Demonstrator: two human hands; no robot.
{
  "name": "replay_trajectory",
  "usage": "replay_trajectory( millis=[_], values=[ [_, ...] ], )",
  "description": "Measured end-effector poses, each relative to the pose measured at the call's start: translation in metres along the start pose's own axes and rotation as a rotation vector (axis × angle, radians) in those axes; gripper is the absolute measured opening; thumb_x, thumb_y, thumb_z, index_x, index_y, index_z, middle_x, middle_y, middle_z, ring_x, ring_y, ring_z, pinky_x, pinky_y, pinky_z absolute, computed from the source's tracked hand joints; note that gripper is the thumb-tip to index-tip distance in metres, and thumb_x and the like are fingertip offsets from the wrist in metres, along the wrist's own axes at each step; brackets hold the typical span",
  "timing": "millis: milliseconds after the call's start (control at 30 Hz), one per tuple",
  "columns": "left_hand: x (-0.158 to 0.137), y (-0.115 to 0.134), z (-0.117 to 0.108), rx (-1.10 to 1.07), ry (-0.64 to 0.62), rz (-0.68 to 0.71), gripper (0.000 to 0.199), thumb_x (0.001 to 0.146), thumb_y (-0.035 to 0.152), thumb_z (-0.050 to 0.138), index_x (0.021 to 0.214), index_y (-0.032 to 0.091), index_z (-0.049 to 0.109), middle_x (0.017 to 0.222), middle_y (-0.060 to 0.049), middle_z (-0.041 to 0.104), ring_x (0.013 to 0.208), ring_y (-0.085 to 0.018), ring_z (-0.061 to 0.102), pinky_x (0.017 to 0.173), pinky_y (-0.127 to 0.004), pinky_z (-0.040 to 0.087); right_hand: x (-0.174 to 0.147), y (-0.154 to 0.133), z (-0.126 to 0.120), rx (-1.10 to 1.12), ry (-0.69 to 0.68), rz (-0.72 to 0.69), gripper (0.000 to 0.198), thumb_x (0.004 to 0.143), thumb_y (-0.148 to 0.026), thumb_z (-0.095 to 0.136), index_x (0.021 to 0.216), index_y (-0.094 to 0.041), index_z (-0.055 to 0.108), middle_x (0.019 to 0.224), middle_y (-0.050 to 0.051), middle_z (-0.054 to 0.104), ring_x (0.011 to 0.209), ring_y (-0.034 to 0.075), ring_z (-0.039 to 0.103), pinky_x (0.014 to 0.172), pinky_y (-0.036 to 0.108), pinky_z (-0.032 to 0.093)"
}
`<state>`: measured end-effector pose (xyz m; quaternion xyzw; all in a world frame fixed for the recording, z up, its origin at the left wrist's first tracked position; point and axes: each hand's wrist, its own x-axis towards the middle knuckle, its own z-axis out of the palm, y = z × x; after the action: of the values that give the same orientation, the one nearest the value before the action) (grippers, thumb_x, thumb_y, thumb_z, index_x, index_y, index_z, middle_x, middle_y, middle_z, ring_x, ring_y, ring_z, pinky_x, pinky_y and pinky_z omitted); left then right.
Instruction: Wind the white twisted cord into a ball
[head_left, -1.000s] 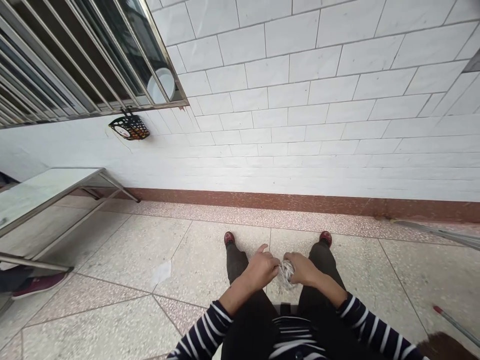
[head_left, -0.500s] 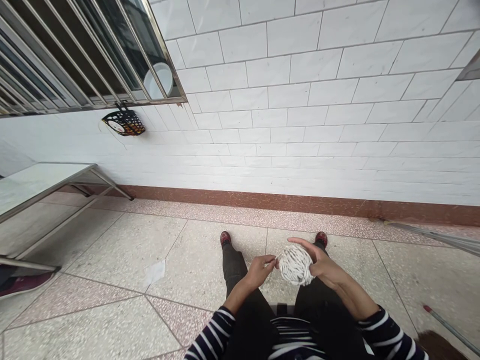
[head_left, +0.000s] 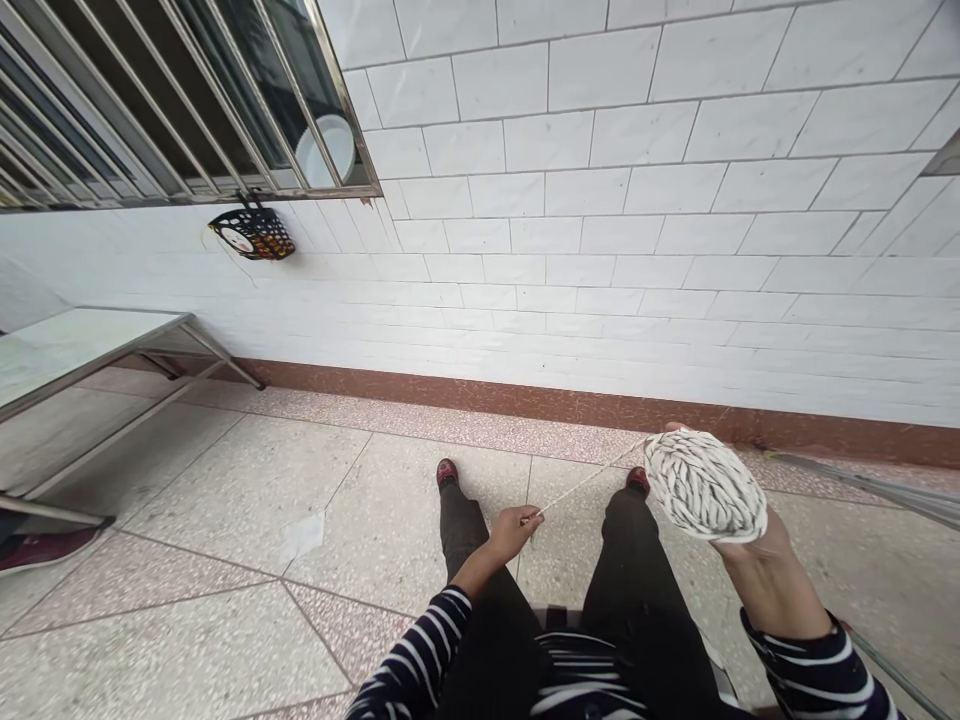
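The person's bare left hand (head_left: 512,533) was low in the middle of the scene, its fingers clamped on the near end of a thin off-white twisted strand (head_left: 589,482). The strand ran straight to the right and away, reaching the far left edge of a flat oval off-white bundle of wound cord (head_left: 705,487). This bundle was held up on the right by the bare right hand (head_left: 769,548), which lay behind it; a fingertip showed past the far edge, but how the other fingers were set could not be told. Just left of the bundle was a dark red shoe (head_left: 637,482). A thin white sheet (head_left: 304,535) lay to the left on the speckled pale stone floor (head_left: 202,470)
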<state>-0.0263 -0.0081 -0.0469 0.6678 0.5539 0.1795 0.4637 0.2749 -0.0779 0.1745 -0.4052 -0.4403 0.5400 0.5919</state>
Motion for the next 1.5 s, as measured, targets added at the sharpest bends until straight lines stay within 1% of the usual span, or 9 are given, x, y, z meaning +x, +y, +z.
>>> replay_trajectory(
  millis=[333,600,733,833,933,1067,1233,1367,1500],
  values=[
    [-0.006,-0.002,-0.011,-0.526,-0.086,-0.087,0.076,0.052,0.080,0.090,0.088,0.015,0.072,0.080,-0.006,0.074,0.076,-0.016,0.062,0.083,-0.032,0.051,0.024,-0.010,-0.022,0.102,0.262,-0.109,0.087,0.052,-0.062,0.101,0.127,-0.025,0.078,0.128,0.017,0.079,0.132,0.038,0.072,0.116,0.059,0.057],
    [-0.030,0.005,-0.027,-0.547,-0.144,0.018,0.077,0.083,0.083,0.068,0.119,0.014,0.069,0.085,-0.007,0.075,0.081,-0.019,0.069,0.087,-0.036,0.057,0.051,-0.023,-0.033,0.154,0.409,-0.223,0.081,0.050,-0.051,0.105,0.122,-0.024,0.077,0.131,0.015,0.077,0.128,0.034,0.072,0.121,0.062,0.050],
    [-0.034,-0.009,-0.025,-0.165,-0.142,0.069,0.048,0.099,0.060,0.048,0.097,0.017,0.067,0.072,-0.003,0.070,0.069,-0.017,0.063,0.081,-0.032,0.053,0.056,-0.018,-0.031,0.192,0.461,-0.200,0.074,0.050,-0.049,0.104,0.114,-0.022,0.078,0.131,0.015,0.076,0.132,0.033,0.069,0.118,0.058,0.054],
    [-0.031,-0.017,-0.026,0.078,-0.071,0.051,0.032,0.098,0.037,0.044,0.083,0.019,0.065,0.071,-0.002,0.069,0.072,-0.017,0.065,0.082,-0.030,0.050,0.053,-0.016,-0.031,0.189,0.427,-0.206,0.068,0.055,-0.051,0.103,0.111,-0.021,0.078,0.129,0.014,0.076,0.134,0.033,0.068,0.115,0.055,0.058],
    [-0.020,-0.016,-0.032,0.033,0.034,-0.051,0.029,0.096,0.028,0.042,0.083,0.018,0.066,0.082,-0.005,0.074,0.079,-0.018,0.070,0.079,-0.028,0.051,0.051,-0.019,-0.031,0.190,0.438,-0.217,0.065,0.055,-0.051,0.103,0.107,-0.022,0.078,0.126,0.013,0.077,0.132,0.034,0.069,0.113,0.058,0.058],
    [-0.003,-0.012,-0.041,-0.084,0.102,-0.250,0.033,0.100,0.031,0.044,0.084,0.017,0.069,0.078,-0.004,0.072,0.065,-0.016,0.067,0.069,-0.026,0.050,0.048,-0.029,-0.028,0.164,0.484,-0.232,0.058,0.058,-0.045,0.100,0.106,-0.022,0.078,0.126,0.014,0.077,0.130,0.035,0.071,0.112,0.062,0.058],
    [-0.003,-0.018,-0.042,0.153,0.068,-0.242,0.027,0.101,0.042,0.059,0.096,0.020,0.074,0.066,0.003,0.065,0.058,-0.016,0.063,0.068,-0.024,0.041,0.046,-0.047,-0.025,0.185,0.486,-0.314,0.063,0.054,-0.041,0.102,0.109,-0.022,0.077,0.130,0.014,0.076,0.129,0.036,0.071,0.111,0.063,0.059],
    [-0.016,-0.031,-0.049,0.179,-0.005,-0.228,0.034,0.103,0.037,0.053,0.077,0.020,0.065,0.066,0.002,0.065,0.058,-0.015,0.062,0.069,-0.024,0.041,0.050,-0.068,-0.034,0.233,0.526,-0.435,0.067,0.044,-0.026,0.099,0.106,-0.022,0.075,0.133,0.014,0.075,0.126,0.036,0.071,0.104,0.058,0.064],
    [-0.020,-0.033,-0.066,0.140,0.050,-0.232,0.044,0.098,0.032,0.056,0.056,0.021,0.053,0.054,0.002,0.056,0.054,-0.015,0.057,0.069,-0.027,0.040,0.055,-0.082,-0.048,0.220,0.526,-0.529,0.058,0.049,-0.016,0.087,0.105,-0.022,0.073,0.140,0.013,0.071,0.128,0.032,0.070,0.092,0.042,0.068]
  ],
)
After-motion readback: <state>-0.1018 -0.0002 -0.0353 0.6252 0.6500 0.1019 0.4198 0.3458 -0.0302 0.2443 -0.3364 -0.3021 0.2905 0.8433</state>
